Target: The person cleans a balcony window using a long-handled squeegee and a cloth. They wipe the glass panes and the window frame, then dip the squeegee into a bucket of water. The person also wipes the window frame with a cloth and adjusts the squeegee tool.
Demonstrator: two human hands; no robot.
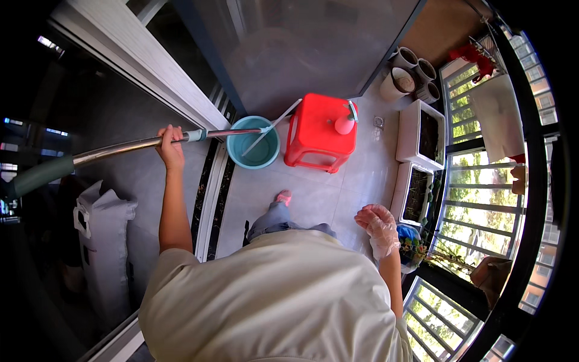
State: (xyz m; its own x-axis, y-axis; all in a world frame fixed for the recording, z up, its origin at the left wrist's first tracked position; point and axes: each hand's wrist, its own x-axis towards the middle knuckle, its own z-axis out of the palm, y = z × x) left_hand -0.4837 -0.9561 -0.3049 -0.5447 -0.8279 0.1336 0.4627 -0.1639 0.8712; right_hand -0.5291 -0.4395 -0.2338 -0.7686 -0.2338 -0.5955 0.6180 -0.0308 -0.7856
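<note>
My left hand [172,148] is bare and wrapped around the metal pole of a long-handled squeegee [117,152]. The pole crosses from its grey-green grip at the far left to a thin pale head over the teal bucket [269,160]. That head lies slantwise across the bucket, one end reaching toward the red stool [319,127]. A pink spray bottle [344,125] with a pale trigger stands on the stool. Out to the right, my right hand [380,228] wears a clear plastic glove. Its fingers are loosely bent and hold nothing visible, near the planter boxes.
White planter boxes [405,136] with soil line the right side below barred windows [479,199]. Several pots [395,84] are grouped at the far right. A grey panel door [295,48] stands behind the stool. On the left, a sliding-door track [209,208] runs along the floor.
</note>
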